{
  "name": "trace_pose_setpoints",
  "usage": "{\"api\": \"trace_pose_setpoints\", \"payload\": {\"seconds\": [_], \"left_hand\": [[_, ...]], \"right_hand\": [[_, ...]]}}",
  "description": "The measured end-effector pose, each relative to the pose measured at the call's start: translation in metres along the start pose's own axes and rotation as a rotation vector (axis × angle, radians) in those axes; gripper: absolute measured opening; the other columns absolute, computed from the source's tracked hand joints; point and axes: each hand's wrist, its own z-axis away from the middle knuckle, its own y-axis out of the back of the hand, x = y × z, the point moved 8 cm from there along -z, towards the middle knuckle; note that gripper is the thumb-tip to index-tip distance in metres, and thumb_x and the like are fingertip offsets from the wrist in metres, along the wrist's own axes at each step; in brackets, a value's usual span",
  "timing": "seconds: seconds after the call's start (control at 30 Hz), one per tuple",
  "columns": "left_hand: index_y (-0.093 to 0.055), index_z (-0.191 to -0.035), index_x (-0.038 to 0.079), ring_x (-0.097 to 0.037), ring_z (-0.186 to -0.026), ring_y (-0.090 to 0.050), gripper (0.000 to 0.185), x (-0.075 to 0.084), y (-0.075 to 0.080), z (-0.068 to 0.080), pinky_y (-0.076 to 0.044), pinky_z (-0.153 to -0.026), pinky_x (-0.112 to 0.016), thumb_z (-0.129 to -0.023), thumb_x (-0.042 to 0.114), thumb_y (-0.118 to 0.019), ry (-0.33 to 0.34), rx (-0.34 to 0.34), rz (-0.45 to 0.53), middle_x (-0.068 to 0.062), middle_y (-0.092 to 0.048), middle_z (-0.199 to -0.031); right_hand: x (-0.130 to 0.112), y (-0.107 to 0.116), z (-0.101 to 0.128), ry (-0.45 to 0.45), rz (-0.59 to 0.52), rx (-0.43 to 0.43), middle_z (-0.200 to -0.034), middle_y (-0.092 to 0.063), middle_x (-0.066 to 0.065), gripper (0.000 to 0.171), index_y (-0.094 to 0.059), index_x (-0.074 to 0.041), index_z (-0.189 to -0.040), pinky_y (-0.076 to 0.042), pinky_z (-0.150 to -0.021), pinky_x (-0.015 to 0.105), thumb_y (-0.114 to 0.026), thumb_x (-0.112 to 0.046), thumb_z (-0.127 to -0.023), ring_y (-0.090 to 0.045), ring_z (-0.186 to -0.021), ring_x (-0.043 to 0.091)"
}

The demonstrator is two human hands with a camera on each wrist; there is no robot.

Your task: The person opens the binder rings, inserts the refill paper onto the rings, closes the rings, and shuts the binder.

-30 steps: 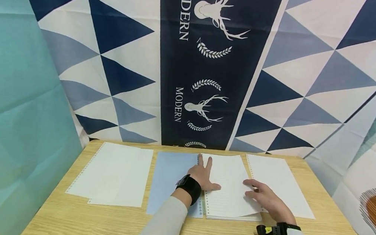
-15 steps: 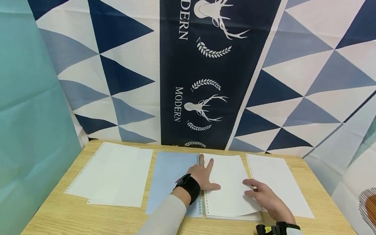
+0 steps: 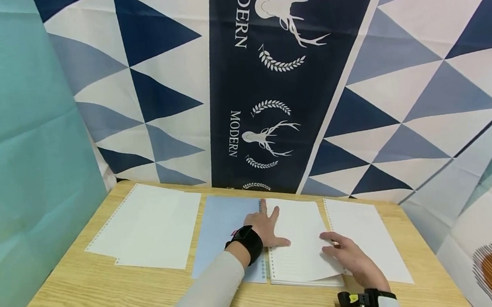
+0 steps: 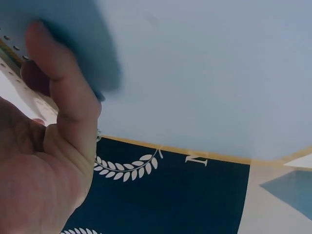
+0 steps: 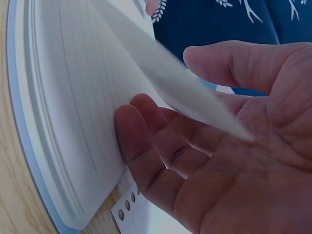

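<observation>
A loose-leaf notebook lies spread on the table, its blue cover (image 3: 218,219) to the left and its stack of lined pages (image 3: 298,222) to the right. My left hand (image 3: 264,227) rests across the punched edges at the middle, fingers spread and thumb reaching over the top page. At the pages' right edge is my right hand (image 3: 351,257). In the right wrist view, one lifted page (image 5: 170,78) slants into that hand, its corner near the palm. The thumb stands apart from this page, and the bent fingertips (image 5: 130,124) touch the lined page beneath.
Overlapping white punched sheets (image 3: 158,229) lie at the left of the wooden table (image 3: 109,297). Another punched white sheet (image 3: 363,236) lies right of the notebook, partly behind the right hand. A patterned cloth (image 3: 262,84) hangs behind the table's back edge.
The head view has shifted slightly. Both hands keep nearly the same places on the notebook, and the sheets have not moved.
</observation>
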Motion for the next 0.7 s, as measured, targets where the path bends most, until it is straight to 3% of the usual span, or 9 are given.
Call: {"api": "trace_pose_setpoints", "payload": {"seconds": [0.23,0.43,0.7], "left_hand": [[-0.015,-0.164,0.034,-0.018,-0.076,-0.067,0.11,0.0,-0.003,0.0,-0.047,-0.061,-0.028,-0.077,0.093,-0.047,-0.01,0.017,-0.019,-0.017,-0.011,-0.172],[-0.021,-0.164,0.03,-0.017,-0.068,-0.064,0.105,0.002,-0.003,0.004,-0.046,-0.057,-0.027,-0.081,0.091,-0.045,-0.022,0.059,-0.019,-0.018,-0.013,-0.171],[-0.019,-0.164,0.018,-0.017,-0.078,-0.067,0.112,0.001,0.002,0.01,-0.052,-0.067,-0.025,-0.082,0.089,-0.047,-0.012,0.062,0.015,-0.017,-0.015,-0.171]], "right_hand": [[0.0,-0.001,0.0,-0.012,-0.022,-0.019,-0.164,-0.022,0.031,0.052,-0.044,-0.003,-0.151,-0.022,-0.12,0.067,-0.054,-0.021,-0.103,-0.018,-0.152,0.052],[-0.001,0.001,0.0,-0.016,-0.014,-0.017,-0.162,-0.027,0.03,0.051,-0.046,-0.003,-0.15,-0.026,-0.119,0.066,-0.054,-0.022,-0.103,-0.024,-0.15,0.051],[-0.001,0.001,0.002,-0.024,-0.057,-0.031,-0.16,-0.031,0.031,0.054,-0.045,0.001,-0.149,-0.032,-0.115,0.067,-0.051,-0.029,-0.105,-0.027,-0.149,0.052]]}}
